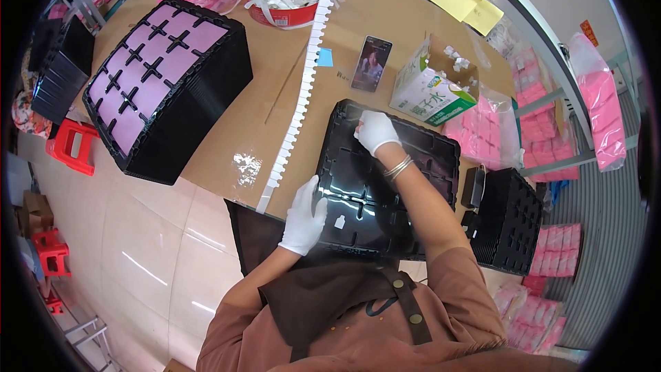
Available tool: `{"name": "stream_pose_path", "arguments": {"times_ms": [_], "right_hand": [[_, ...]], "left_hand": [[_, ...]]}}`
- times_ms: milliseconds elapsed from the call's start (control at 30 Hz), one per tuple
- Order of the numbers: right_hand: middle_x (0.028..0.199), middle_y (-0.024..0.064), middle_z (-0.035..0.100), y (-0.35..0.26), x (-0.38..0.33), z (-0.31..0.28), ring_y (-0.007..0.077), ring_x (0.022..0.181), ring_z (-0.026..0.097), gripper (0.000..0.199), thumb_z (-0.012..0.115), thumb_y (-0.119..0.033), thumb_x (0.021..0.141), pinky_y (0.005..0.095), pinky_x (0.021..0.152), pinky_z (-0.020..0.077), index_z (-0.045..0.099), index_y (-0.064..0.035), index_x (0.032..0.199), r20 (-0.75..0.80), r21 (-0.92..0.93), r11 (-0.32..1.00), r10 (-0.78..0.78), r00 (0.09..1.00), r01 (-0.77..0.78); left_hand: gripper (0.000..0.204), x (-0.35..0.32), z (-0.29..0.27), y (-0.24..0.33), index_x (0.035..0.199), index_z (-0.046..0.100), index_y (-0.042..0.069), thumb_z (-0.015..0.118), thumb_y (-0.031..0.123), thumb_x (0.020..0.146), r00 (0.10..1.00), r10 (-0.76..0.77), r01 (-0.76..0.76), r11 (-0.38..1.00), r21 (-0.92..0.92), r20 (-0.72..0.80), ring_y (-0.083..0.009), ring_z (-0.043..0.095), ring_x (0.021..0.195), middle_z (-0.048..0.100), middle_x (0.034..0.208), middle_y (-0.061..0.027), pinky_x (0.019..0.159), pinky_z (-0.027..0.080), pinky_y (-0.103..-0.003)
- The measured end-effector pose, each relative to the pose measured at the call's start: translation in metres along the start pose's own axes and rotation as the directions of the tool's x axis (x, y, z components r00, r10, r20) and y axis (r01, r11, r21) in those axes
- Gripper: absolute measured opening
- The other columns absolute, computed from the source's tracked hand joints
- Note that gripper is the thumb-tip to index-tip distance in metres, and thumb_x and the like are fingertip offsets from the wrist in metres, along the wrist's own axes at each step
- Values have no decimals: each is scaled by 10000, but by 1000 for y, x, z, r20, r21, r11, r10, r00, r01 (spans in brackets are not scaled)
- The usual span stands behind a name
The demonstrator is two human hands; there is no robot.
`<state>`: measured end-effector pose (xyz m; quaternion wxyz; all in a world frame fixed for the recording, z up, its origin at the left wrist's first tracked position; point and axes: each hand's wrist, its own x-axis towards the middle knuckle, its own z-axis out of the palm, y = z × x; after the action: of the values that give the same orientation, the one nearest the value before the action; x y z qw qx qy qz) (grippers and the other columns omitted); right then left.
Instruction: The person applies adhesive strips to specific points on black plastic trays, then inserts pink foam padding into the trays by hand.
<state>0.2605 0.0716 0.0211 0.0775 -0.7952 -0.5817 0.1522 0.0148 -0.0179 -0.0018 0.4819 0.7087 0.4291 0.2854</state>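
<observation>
I had both gloved hands on the black tray [385, 186], which lay on the cardboard-covered worktop [261, 117] just ahead of my apron. My left hand [305, 217] rested at the tray's 7 o'clock edge, fingers pressed together and laid flat over the rim, pinching nothing I could see. My right hand [375, 131] reached to the 12 o'clock edge, fingers curled down onto the surface; whether they pinched some small part I could not tell. One small white piece [339, 221] sat in a tray cell near my left hand.

As I judged it, the tray overhung the worktop's near edge, so a hard press from the left hand could tip it toward my lap and spill the piece. The long white strip [303, 89] lay at 10 o'clock, and the phone [372, 63] and open carton [432, 83] stood close at 12 to 1; a wide sweep of my right forearm could knock them.
</observation>
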Motion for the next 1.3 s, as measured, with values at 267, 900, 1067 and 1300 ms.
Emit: {"name": "stream_pose_path", "arguments": {"times_ms": [267, 900, 1067, 1300], "right_hand": [[837, 185, 631, -5, -21, -1, 340, 799, 633, 88, 538, -66, 769, 422, 716, 506, 596, -20, 816, -123, -79, 990, -123, 985, 113], [830, 201, 633, -25, -14, -2, 374, 795, 624, 122, 565, -137, 765, 462, 698, 500, 610, -43, 829, -119, -190, 980, -86, 989, 62], [760, 196, 604, 7, -12, 3, 388, 765, 595, 86, 596, -113, 723, 471, 679, 477, 565, -38, 751, -133, -186, 945, -295, 946, 269], [610, 138, 555, 20, -29, 4, 263, 580, 601, 104, 515, 73, 724, 348, 549, 471, 493, -9, 664, -144, 174, 906, -364, 920, 386]], "left_hand": [[476, -3, 2, -7, 1314, 386, 36, 521, 190, 885, 998, 21, -19, 999, 36, -53, -341, 467, 1174, 468, 1270, -192, 958, 395, -395], [456, -5, -1, -11, 1273, 439, 33, 554, 187, 860, 991, 36, -33, 999, 24, -125, -347, 482, 1153, 491, 1244, -203, 969, 397, -378], [465, -9, 5, -10, 1284, 431, 42, 523, 251, 879, 992, 54, -52, 999, 14, -111, -345, 482, 1155, 485, 1257, -202, 972, 396, -382], [496, -15, 2, -5, 1312, 400, 61, 503, 293, 886, 998, -30, 32, 999, 37, -61, -352, 476, 1159, 463, 1288, -191, 972, 393, -395]]}}
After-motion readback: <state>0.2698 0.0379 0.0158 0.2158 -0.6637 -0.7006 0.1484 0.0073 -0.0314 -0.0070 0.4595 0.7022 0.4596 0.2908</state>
